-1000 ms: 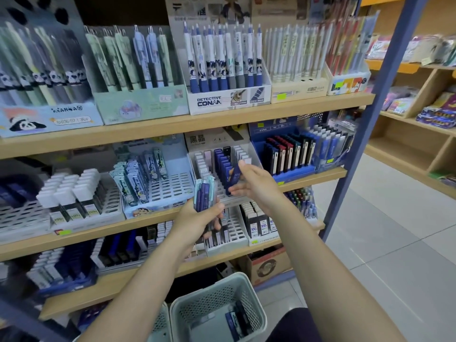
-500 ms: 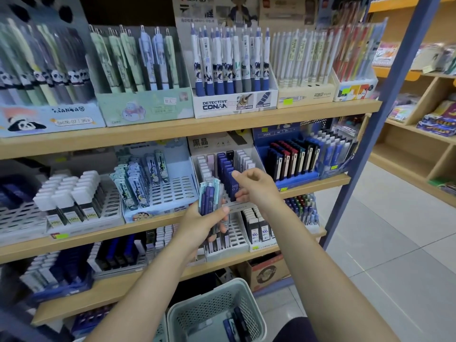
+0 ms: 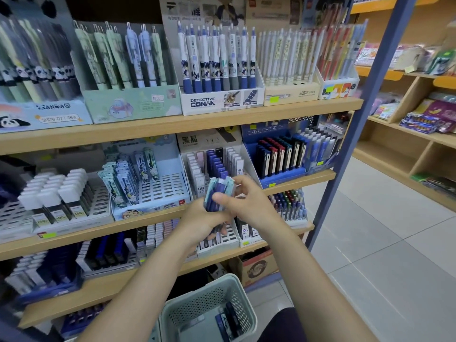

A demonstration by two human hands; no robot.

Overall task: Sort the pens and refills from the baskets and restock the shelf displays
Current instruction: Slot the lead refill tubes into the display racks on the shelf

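left hand (image 3: 199, 224) grips stack of refill packs (image 3: 218, 193); right hand (image 3: 243, 203) pinches the stack's front, before middle shelf (image 3: 296, 180).

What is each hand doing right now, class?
Left hand: closed around a stack of slim blue and teal refill cases.
Right hand: fingers pinching the same stack from the front.

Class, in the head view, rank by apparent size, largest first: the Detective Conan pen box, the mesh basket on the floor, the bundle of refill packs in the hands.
1. Detective Conan pen box
2. mesh basket, close; nearness enlarges it
3. bundle of refill packs
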